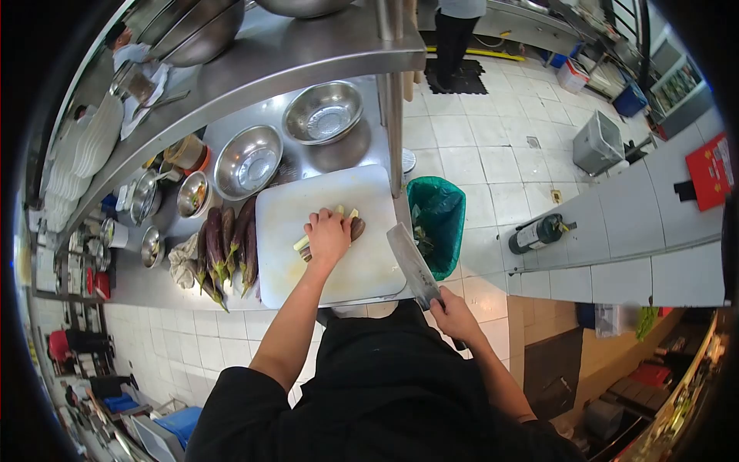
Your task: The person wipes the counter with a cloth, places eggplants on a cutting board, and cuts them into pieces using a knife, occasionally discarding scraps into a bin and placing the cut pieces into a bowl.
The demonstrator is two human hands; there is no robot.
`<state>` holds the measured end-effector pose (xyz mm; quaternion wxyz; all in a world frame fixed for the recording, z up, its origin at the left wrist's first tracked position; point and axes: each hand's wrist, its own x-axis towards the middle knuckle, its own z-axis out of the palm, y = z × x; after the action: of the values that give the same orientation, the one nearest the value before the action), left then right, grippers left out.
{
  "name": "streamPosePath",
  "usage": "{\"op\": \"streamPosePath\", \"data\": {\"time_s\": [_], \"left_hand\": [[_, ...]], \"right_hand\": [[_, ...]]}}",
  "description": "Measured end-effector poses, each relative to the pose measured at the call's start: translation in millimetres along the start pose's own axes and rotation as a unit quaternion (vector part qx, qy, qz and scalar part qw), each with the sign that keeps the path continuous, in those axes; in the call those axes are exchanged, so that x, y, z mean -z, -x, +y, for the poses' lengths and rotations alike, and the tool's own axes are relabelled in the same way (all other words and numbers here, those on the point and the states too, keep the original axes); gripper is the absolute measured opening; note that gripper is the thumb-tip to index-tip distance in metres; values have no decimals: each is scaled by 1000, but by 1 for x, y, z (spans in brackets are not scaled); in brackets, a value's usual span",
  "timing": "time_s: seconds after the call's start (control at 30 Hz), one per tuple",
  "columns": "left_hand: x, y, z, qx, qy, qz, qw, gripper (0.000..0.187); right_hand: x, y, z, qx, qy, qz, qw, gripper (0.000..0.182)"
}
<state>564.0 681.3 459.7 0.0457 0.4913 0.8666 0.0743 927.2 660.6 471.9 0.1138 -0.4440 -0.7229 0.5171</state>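
Observation:
On the white cutting board [285, 231], my left hand [327, 239] rests over cut eggplant pieces [357, 228], pale flesh and dark skin showing around its fingers. My right hand [454, 314] is closed round the handle of a cleaver [413, 264], whose broad blade points up and left, just past the board's right edge. Whole purple eggplants [222, 239] lie in a pile against the board's left side. Two steel bowls, one [249, 162] nearer and one [323, 112] farther, stand behind the board.
A green-lined bin [454, 223] stands right of the counter. Above the counter runs a steel shelf [308, 46] with its post [391, 115]. Smaller bowls [192, 194] and a cloth [183, 262] lie left. A person [454, 38] stands beyond; others are at far left.

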Motion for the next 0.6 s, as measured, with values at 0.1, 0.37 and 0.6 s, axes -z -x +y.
{"op": "streamPosePath", "data": {"time_s": [0.1, 0.37, 0.6], "left_hand": [[-12, 27, -13, -76, 58, 95, 991, 20], [-24, 2, -10, 14, 137, 55, 989, 14], [-3, 3, -12, -127, 162, -70, 976, 13]], "right_hand": [[15, -23, -8, 13, 26, -14, 999, 25], [17, -71, -42, 53, 129, -1, 990, 22], [16, -63, -69, 58, 295, 12, 954, 18]]}}
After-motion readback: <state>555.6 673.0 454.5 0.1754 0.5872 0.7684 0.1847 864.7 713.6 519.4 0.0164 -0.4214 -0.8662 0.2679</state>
